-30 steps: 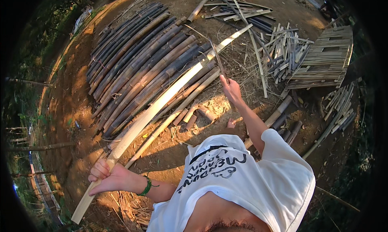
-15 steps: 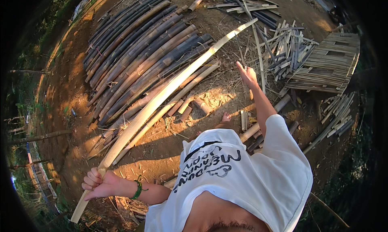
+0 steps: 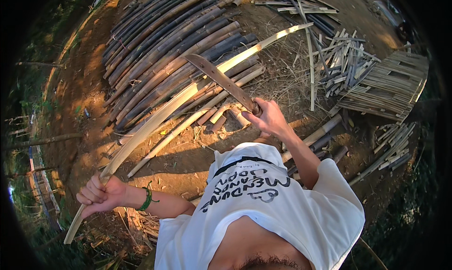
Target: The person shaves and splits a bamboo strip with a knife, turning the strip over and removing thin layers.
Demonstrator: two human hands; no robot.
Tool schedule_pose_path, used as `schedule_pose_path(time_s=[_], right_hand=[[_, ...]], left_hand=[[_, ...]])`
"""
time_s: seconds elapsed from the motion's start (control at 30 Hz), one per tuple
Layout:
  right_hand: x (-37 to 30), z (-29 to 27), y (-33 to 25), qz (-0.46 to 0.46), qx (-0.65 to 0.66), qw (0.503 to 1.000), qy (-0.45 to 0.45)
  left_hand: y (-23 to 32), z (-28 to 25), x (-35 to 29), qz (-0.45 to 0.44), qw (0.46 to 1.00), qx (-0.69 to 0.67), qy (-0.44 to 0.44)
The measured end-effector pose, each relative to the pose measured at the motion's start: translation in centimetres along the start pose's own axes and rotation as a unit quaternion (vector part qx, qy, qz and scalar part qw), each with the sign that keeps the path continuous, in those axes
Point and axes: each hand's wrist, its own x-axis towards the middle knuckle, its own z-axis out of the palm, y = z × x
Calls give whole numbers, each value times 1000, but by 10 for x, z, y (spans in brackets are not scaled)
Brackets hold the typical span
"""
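Stack of bamboo poles (image 3: 160, 58), dark and brown, laid side by side on the ground, upper left. Slatted panel (image 3: 386, 88), bamboo, at far right. Heap of split bamboo pieces (image 3: 346, 58), loosely crossed, just beside the panel. Long bamboo strip (image 3: 174, 105), pale, curved in view, running diagonally from lower left to upper right, in front of the stack. Machete (image 3: 221, 81), broad brown blade crossing over the strip in view; contact cannot be told. Left hand (image 3: 101, 192), fist closed around the strip near its lower end. Right hand (image 3: 268, 118), gripping the machete's handle. Wristband (image 3: 147, 198), green, left wrist.
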Motion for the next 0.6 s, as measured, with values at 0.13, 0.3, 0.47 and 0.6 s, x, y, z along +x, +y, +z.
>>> schedule_pose_path(time_s=[0.13,0.3,0.47,0.6], right_hand=[[-9,44,-53,-121,20,991,-61],[-8,34,-111,-113,89,990,-9],[37,23,-133,-111,136,983,53],[65,45,-127,-161,83,982,58]], left_hand=[[-10,8,9,-29,994,-70,-77],[-8,8,11,-37,994,-76,-75],[-4,4,9,0,999,1,-36],[-9,-9,13,-15,998,-24,-48]])
